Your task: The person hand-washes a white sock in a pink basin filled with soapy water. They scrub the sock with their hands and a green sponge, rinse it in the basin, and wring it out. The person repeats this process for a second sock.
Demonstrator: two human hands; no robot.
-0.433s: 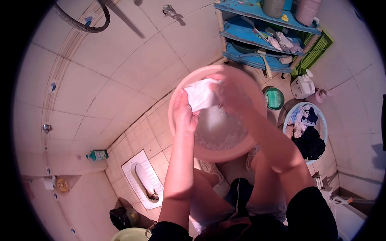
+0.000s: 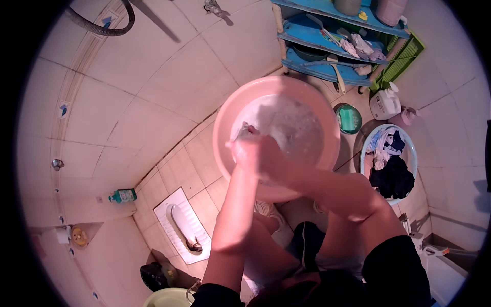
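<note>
Over the near left part of a large pink basin [image 2: 327, 115], my left hand [image 2: 239, 148] and my right hand [image 2: 265, 153] are pressed together, fingers closed and blurred by motion. The white cloth they gripped a moment before is mostly hidden by them now. My right forearm crosses the near rim and covers the lower part of the basin. Cloudy, sudsy water [image 2: 294, 125] fills the bottom, with a paler patch at the far left that could be foam or cloth.
Right of the basin are a green bowl [image 2: 349, 119], a white pump bottle [image 2: 384, 105] and a tub of clothes [image 2: 393, 176]. A blue shelf rack [image 2: 332, 38] stands beyond. On the left are a squat toilet [image 2: 182, 225] and a green bottle [image 2: 123, 195].
My hands have come together and moved nearer to me, lower over the basin. The white cloth, spread between them before, is mostly out of sight.
</note>
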